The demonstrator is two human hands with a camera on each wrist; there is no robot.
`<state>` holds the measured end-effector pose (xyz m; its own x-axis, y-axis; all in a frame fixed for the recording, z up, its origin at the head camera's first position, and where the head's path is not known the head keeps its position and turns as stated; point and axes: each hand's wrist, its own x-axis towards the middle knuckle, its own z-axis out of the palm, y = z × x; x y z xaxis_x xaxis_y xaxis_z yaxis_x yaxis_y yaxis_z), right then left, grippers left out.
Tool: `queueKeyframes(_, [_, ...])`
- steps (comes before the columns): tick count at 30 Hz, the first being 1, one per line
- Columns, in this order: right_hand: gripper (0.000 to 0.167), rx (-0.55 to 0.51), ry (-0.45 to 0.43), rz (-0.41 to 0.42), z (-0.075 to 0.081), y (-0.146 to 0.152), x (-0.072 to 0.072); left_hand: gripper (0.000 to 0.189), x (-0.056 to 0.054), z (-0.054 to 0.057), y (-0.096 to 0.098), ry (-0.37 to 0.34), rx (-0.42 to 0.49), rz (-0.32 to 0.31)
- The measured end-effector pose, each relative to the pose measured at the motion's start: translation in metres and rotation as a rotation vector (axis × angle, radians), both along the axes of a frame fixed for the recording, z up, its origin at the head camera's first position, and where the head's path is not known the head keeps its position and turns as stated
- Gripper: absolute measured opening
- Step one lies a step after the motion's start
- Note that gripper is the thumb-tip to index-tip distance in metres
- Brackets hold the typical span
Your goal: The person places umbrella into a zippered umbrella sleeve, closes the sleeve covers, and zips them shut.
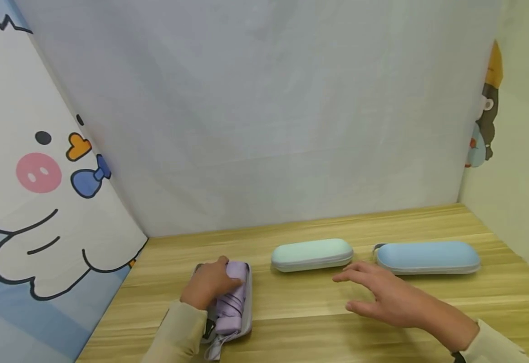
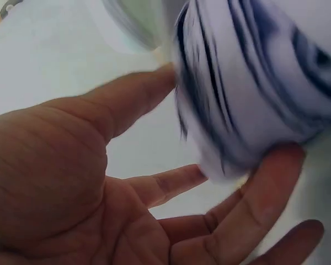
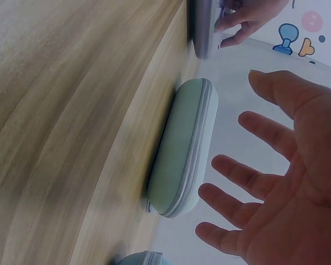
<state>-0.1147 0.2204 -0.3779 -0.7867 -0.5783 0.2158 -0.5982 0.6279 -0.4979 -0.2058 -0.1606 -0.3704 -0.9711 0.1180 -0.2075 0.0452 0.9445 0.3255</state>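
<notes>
At the left of the head view, a folded lilac umbrella (image 1: 230,306) with a wrist strap lies over an open, grey-lined case (image 1: 248,318). My left hand (image 1: 212,283) holds the umbrella from above, near its far end. The left wrist view shows thumb and fingers on opposite sides of its blurred, wrapped folds (image 2: 237,83). My right hand (image 1: 384,292) hovers over the table with fingers spread and holds nothing. Nearest to it are a closed mint-green zip case (image 1: 311,254) and a closed light-blue zip case (image 1: 427,257).
All the cases rest on a wood-grain table (image 1: 291,333). A pale cloth (image 1: 269,126) hangs behind it. Cartoon-printed panels (image 1: 1,116) stand along the left and right sides.
</notes>
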Motion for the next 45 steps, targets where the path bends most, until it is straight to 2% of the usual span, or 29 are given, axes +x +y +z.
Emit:
queueKeyframes(5, [0.04, -0.003, -0.006, 0.004, -0.001, -0.002, 0.0, 0.076, 0.001, 0.007, 0.001, 0.085, -0.02, -0.021])
queueKeyframes(11, [0.041, -0.006, -0.004, 0.01, -0.003, -0.003, 0.0, 0.069, 0.009, 0.028, 0.003, 0.216, -0.011, -0.069])
queueKeyframes(15, [0.041, -0.005, -0.021, 0.012, -0.003, -0.004, -0.001, 0.065, 0.013, 0.041, 0.0, 0.266, -0.005, -0.081])
queueKeyframes(18, [0.041, -0.004, -0.019, 0.012, -0.004, -0.005, -0.001, 0.063, 0.014, 0.046, -0.008, 0.29, -0.003, -0.074])
queueKeyframes(22, [0.041, -0.003, -0.003, 0.012, -0.005, -0.006, -0.001, 0.069, 0.014, 0.044, -0.023, 0.252, 0.004, -0.037])
queueKeyframes(25, [0.041, -0.001, 0.009, 0.011, -0.006, -0.007, -0.001, 0.08, 0.013, 0.038, -0.032, 0.137, 0.034, -0.005])
queueKeyframes(28, [0.041, 0.0, 0.017, 0.011, -0.006, -0.009, 0.0, 0.088, 0.013, 0.033, -0.04, 0.013, 0.054, 0.0])
queueKeyframes(31, [0.041, 0.001, 0.016, 0.013, -0.006, -0.01, -0.001, 0.09, 0.012, 0.029, -0.046, -0.051, 0.06, -0.013])
queueKeyframes(34, [0.042, 0.003, 0.013, 0.011, -0.005, -0.011, -0.001, 0.092, 0.013, 0.026, -0.049, -0.034, 0.051, -0.047])
queueKeyframes(40, [0.043, 0.002, 0.013, 0.009, -0.006, -0.012, 0.0, 0.091, 0.017, 0.019, -0.046, 0.098, -0.034, -0.149])
queueKeyframes(45, [0.043, -0.001, 0.039, 0.008, -0.008, -0.016, 0.0, 0.068, 0.022, 0.018, -0.044, 0.135, -0.119, -0.17])
